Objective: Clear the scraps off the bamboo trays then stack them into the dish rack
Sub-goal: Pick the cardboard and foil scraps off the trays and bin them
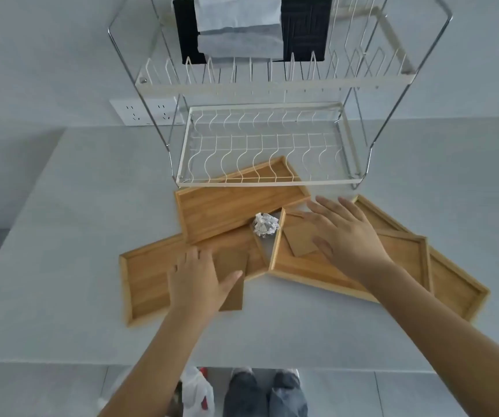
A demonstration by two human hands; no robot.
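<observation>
Pale grey table against a grey wall. Nearest, left hand spread flat, gripping nothing, over a brown cardboard piece on the left bamboo tray. Right hand open, fingers splayed, holding nothing, above another cardboard scrap on the right-hand trays. Crumpled paper ball between, at the edge of the upper tray. Beyond, wire dish rack with no tray racked, one tray corner tucked beneath its lower tier. Scraps uncleared, stacking not begun, by the look of it; overlapping trays likely to hinder lifting.
</observation>
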